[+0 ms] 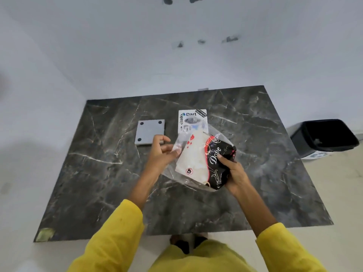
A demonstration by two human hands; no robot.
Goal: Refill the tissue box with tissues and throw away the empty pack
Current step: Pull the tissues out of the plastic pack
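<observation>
Inspector: While your right hand (233, 171) grips the tissue pack (204, 161) above the counter (98, 173), your left hand (163, 152) pinches its wrapper.
Operator: Remaining?
Inspector: Tissue box (192, 120) unfilled; pack not binned.

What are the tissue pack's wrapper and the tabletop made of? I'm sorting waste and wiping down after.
Tissue pack: thin glossy plastic film, apparently; it is see-through at the open end, crinkles and glints. Tabletop: dark marble or a marble-look sheet, with white veins and a dull sheen; which one is unclear.
</observation>
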